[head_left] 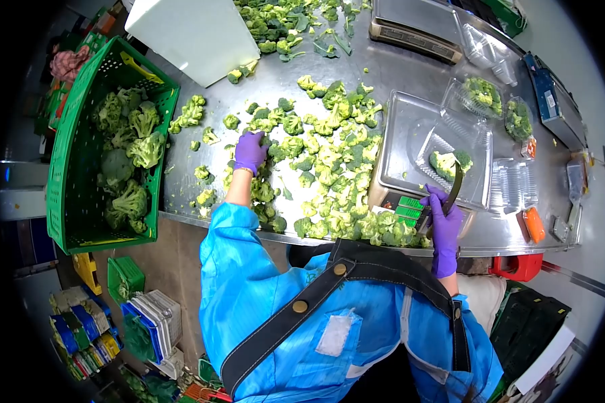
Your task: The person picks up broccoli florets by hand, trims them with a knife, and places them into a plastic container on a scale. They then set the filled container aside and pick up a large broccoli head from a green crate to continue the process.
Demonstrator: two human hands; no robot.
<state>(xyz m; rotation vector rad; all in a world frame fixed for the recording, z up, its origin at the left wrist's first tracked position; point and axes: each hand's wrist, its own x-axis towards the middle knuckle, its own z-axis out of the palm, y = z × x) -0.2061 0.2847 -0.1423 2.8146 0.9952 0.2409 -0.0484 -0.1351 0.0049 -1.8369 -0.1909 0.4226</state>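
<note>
My left hand (250,152), in a purple glove, reaches into the left side of a loose spread of broccoli florets (333,168). Its fingers curl closed around a floret, mostly hidden beneath the glove. My right hand (445,228), also gloved, is closed on a knife (456,185) whose dark curved blade points up and away from me. Behind the blade, a broccoli piece (445,164) lies in a clear plastic tray (429,144) on the weighing scale (400,114). The scale's green display (409,207) is lit beside the right hand.
At left stands a green crate (64,195) holding broccoli heads (129,134). A white container (188,33) and another scale (417,30) stand farther back. Filled clear trays (482,96), stacked empty trays (514,185) and an orange object (534,224) lie right. The steel table's edge (275,236) runs before me.
</note>
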